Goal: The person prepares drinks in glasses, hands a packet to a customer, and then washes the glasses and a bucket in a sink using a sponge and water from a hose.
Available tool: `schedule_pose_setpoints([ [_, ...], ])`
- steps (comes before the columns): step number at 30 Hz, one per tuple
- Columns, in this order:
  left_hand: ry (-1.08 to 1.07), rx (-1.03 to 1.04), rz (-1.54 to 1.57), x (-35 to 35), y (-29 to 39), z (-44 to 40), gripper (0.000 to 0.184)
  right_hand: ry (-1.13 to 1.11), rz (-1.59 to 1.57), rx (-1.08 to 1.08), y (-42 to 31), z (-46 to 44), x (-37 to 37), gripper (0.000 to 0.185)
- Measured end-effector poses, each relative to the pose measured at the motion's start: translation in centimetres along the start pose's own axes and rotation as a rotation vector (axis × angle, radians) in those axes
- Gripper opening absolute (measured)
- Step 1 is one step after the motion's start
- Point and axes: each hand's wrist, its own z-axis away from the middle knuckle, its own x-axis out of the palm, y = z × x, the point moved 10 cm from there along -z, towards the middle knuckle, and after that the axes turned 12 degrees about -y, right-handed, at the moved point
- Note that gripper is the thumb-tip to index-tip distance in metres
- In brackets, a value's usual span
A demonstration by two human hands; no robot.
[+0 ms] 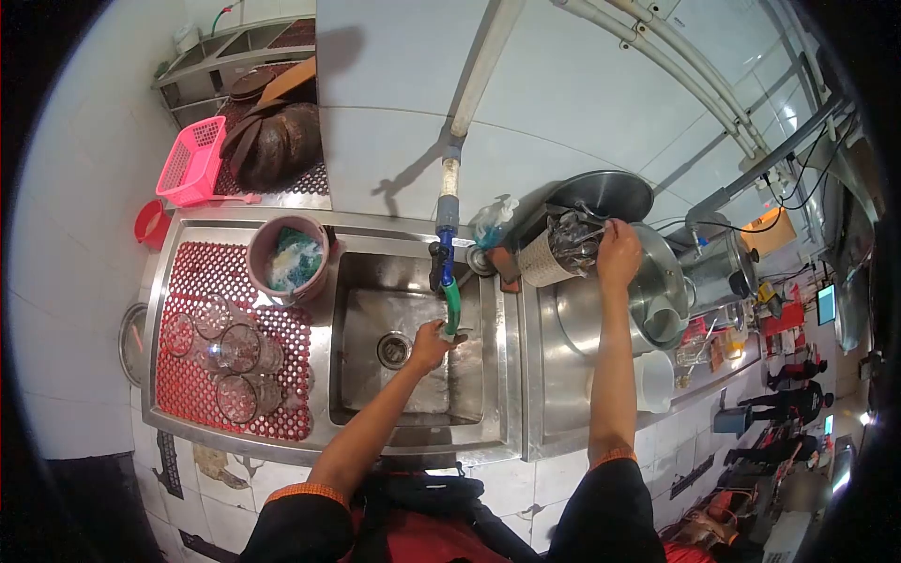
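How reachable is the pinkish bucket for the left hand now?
Probably yes: little but the open sink seems to lie between the left hand and bucket; the green hose is on the other side.

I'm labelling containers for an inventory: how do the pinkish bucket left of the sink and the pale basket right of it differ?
The bucket is dull pink; the basket is whitish. The bucket looks plain-walled, while the basket's side is patterned. The bucket holds white suds; the basket holds what look like metal utensils, beside the right hand. Both are open-topped.
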Motion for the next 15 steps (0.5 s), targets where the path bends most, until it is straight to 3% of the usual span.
schedule_pose_setpoints([
  [3, 0.031, 0.003, -0.033, 0.2, -0.4, -0.2, 0.028, -0.153, -0.069, 0.070, 1.2, 0.6, 1.5, 0.022],
  [5, 0.089, 0.062, 0.094, -0.1, 0.8, 1.0, 0.031, -0.108, -0.100, 0.024, 0.1, 1.6, 0.9, 0.023],
  [6, 0.050, 0.047, 0.000, -0.3, -3.0, -1.5, 0.032, -0.065, -0.122, -0.014, -0.8, 2.6, 0.6, 0.025],
  [8, 0.087, 0.064, 0.028, -0.2, -1.3, -0.3, 0.030, -0.026, -0.184, -0.036, -2.1, 5.4, 0.9, 0.023],
  [10, 0.137, 0.096, -0.018, -0.3, 0.6, 0.6, 0.029, -0.280, -0.464, 0.095, -2.4, 10.3, 6.0, 0.019],
  [11, 0.130, 0.189, 0.115, 0.0, -4.3, -3.1, 0.027, -0.349, -0.406, -0.045, -3.9, 13.6, 8.4, 0.017],
  [13, 0.072, 0.152, 0.070, 0.5, -0.5, -1.1, 0.033, -0.941, -0.617, 0.083, -4.4, 23.5, 19.7, 0.030],
  [14, 0.071, 0.196, 0.113, 0.8, 0.3, -0.9, 0.035, -1.029, -0.447, -0.137, -9.1, 26.1, 18.3, 0.044],
  [15, 0.075, 0.085, 0.133, 1.0, 0.7, 0.0, 0.039, -0.997, -0.596, -0.078, -10.7, 28.3, 19.1, 0.048],
])
